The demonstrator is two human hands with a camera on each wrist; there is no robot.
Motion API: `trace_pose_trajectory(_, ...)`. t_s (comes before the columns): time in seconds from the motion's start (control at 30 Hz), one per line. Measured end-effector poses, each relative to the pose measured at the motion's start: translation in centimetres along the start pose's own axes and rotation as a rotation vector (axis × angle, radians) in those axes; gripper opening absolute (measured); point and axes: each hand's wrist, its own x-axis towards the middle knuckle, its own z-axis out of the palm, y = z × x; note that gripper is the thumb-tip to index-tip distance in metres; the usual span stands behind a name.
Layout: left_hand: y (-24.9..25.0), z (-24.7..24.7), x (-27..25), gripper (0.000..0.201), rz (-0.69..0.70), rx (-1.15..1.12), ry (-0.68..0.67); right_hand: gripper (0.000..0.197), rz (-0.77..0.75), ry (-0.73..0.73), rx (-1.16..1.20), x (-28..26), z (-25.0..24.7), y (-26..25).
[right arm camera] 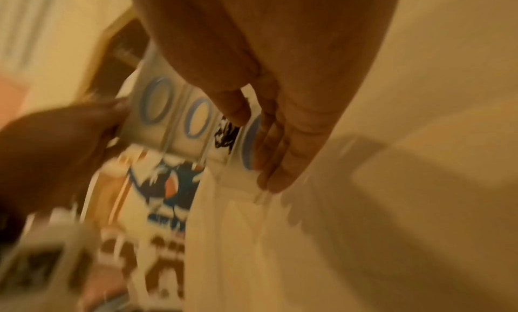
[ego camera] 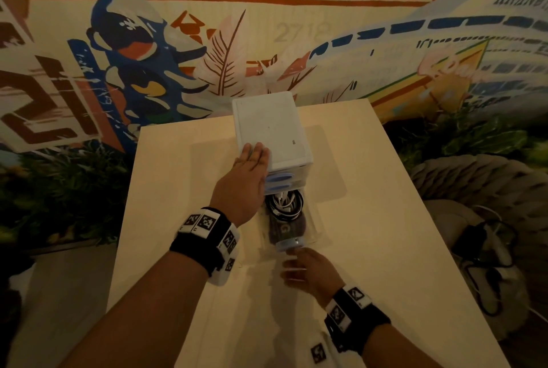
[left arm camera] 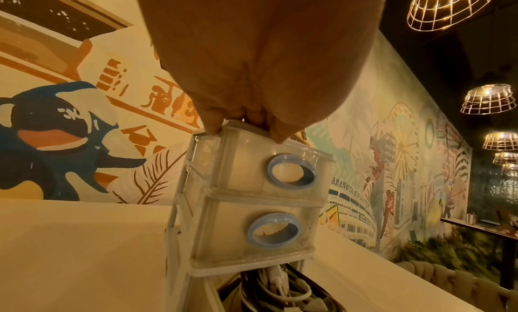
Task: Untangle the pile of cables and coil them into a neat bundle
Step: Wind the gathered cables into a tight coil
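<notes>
A small white drawer unit (ego camera: 272,127) stands at the far middle of the pale table. Its bottom drawer (ego camera: 315,228) is pulled out toward me and holds a tangle of black and white cables (ego camera: 286,204) over a dark item. My left hand (ego camera: 252,166) lies flat on the unit's front left top edge, fingertips (left arm camera: 246,117) pressing down. My right hand (ego camera: 305,267) is at the drawer's front, by its blue ring handle (ego camera: 289,244). In the blurred right wrist view its fingers (right arm camera: 277,144) lie outside that front and the thumb over it, pinching. The cables (left arm camera: 274,290) show below two closed drawers (left arm camera: 260,223).
The table (ego camera: 370,219) is narrow, with edges close on the left and right. A painted mural wall rises just behind the unit. Green plants flank the table. On a grey seat at the right lie black cords and a charger (ego camera: 480,249).
</notes>
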Motion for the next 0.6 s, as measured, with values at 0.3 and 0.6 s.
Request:
trace_pose_trajectory(0.3, -0.2, 0.4, 0.0, 0.071, 0.003, 0.007, 0.032, 0.020, -0.033, 0.118, 0.648, 1.4, 2.4, 1.2)
trace_pose_trajectory(0.6, -0.7, 0.8, -0.1, 0.065, 0.016, -0.039, 0.063, 0.028, -0.036, 0.030, 0.775, 2.0, 3.4, -0.4)
